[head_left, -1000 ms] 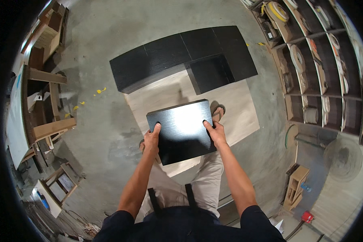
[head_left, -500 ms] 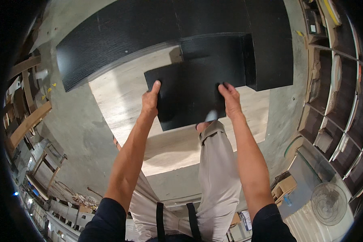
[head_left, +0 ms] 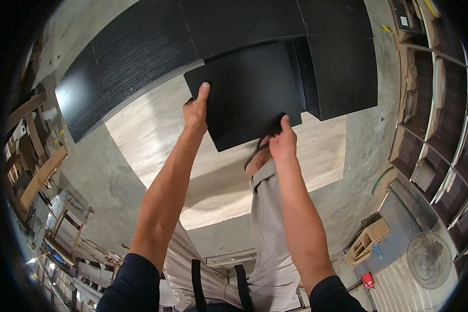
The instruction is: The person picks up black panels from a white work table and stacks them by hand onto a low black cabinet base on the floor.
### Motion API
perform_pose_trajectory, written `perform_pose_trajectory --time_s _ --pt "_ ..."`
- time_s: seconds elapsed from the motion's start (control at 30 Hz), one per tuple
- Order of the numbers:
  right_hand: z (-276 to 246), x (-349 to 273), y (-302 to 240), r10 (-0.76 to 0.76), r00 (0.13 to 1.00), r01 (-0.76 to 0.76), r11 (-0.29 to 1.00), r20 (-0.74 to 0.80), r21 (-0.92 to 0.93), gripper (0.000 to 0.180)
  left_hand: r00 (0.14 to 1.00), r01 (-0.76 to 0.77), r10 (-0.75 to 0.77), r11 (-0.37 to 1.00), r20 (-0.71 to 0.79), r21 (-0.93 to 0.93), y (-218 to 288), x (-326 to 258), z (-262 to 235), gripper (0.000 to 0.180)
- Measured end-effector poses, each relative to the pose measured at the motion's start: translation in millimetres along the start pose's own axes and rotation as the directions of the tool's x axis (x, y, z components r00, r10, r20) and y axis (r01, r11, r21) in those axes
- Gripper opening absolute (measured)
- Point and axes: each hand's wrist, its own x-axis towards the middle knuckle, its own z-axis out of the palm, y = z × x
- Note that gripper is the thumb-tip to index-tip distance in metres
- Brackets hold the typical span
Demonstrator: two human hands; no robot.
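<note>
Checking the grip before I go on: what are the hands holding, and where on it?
Both hold one black square panel: the left hand on its left edge, the right hand at its near edge by the right corner.

I am standing in a woodworking or flooring workshop. Under me is a bare grey concrete floor (head_left: 114, 177) with a pale wood-grain sheet (head_left: 156, 135) laid on it and black textured square panels (head_left: 140, 47) set in a row across it. To my right, tall dark wooden racks (head_left: 442, 130) hold stacked flat boards on edge. To my left, rough timber offcuts and wooden frames (head_left: 41, 171) lie piled. A round floor fan (head_left: 429, 260) and a small open wooden crate (head_left: 368, 240) stand nearby.
</note>
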Motion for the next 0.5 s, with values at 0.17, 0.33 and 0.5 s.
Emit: perform_pose_trajectory --time_s 0.17,0.33,0.5 --pt "10.8 1.8 -15.3 -0.012 0.996 0.016 0.998 -0.086 0.054 0.047 0.998 0.014 -0.013 1.0 0.064 -0.016 16.2 -16.7 15.8 0.074" --pt "14.1 11.0 -20.4 -0.041 0.99 0.047 0.998 -0.133 0.046 0.047 0.969 -0.004 -0.003 1.0 0.246 0.027 19.1 -20.6 22.0 0.093" --pt "24.0 3.3 -29.9 -0.041 0.989 0.047 0.998 -0.14 0.037 0.048 0.952 0.013 -0.007 1.0 0.307 -0.02 28.9 -35.0 31.8 0.086"
